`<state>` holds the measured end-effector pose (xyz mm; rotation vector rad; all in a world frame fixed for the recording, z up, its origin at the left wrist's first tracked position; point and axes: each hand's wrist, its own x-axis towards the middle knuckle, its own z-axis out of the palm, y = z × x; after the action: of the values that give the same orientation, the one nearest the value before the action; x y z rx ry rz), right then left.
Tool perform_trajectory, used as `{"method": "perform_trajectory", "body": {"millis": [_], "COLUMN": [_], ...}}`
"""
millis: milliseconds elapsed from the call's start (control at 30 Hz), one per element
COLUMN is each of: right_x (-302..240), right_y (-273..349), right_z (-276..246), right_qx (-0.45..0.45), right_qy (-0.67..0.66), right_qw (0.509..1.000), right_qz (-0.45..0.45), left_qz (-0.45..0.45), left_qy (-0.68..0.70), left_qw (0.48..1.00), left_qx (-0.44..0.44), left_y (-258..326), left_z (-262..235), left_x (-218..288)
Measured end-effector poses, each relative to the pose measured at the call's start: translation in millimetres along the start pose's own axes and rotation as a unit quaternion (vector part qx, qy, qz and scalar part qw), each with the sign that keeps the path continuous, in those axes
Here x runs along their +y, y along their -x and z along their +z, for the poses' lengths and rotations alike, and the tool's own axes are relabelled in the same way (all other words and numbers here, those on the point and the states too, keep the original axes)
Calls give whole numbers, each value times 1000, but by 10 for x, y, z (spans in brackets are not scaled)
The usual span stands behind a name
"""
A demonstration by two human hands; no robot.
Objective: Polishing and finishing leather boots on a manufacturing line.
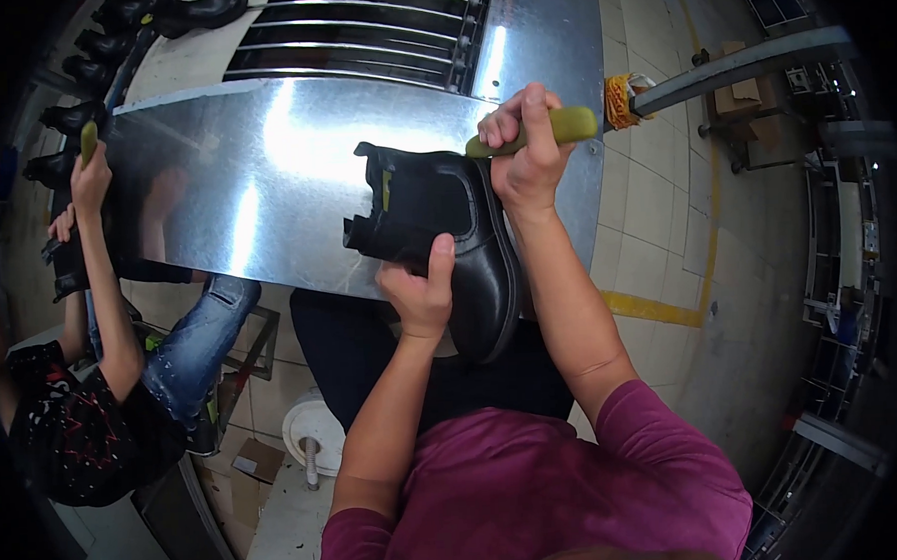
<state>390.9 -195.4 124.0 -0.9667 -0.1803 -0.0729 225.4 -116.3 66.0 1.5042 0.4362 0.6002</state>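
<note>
A black leather ankle boot point(486, 288) with an elastic side panel lies tilted over the near edge of the metal table. Its open top points left, and its toe hangs toward my lap. My left hand point(419, 293) grips the boot's shaft, thumb outside and the other fingers mostly hidden. At the heel end, my right hand point(531, 156) is closed around a yellow-green oblong tool point(574, 124), perhaps a brush or a pad. One end of this tool is against or very near the boot; contact is hard to make out.
The shiny metal table point(215, 200) extends left to a co-worker point(95, 426), who holds a similar yellow tool point(89, 143) and a dark boot. Metal bars point(358, 46) cross an opening behind. More black boots point(108, 45) line the far left. A grey rail point(740, 72) projects at right.
</note>
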Motion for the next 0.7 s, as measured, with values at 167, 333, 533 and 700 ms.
{"method": "perform_trajectory", "body": {"millis": [167, 333, 533, 700], "right_x": [-193, -385, -440, -433], "right_y": [395, 729, 739, 642], "right_z": [-121, -285, -287, -282], "right_qx": [-44, -81, -63, -71], "right_qy": [20, 4, -5, -45], "right_qw": [994, 994, 998, 996], "right_qz": [-94, -80, -19, 40], "left_qz": [5, 35, 41, 36], "left_qy": [12, 5, 4, 15], "left_qw": [1000, 999, 999, 999], "left_qx": [9, 19, -2, 15], "left_y": [-1, 9, 21, 17], "left_z": [8, -2, 6, 28], "left_x": [26, -8, 23, -9]}}
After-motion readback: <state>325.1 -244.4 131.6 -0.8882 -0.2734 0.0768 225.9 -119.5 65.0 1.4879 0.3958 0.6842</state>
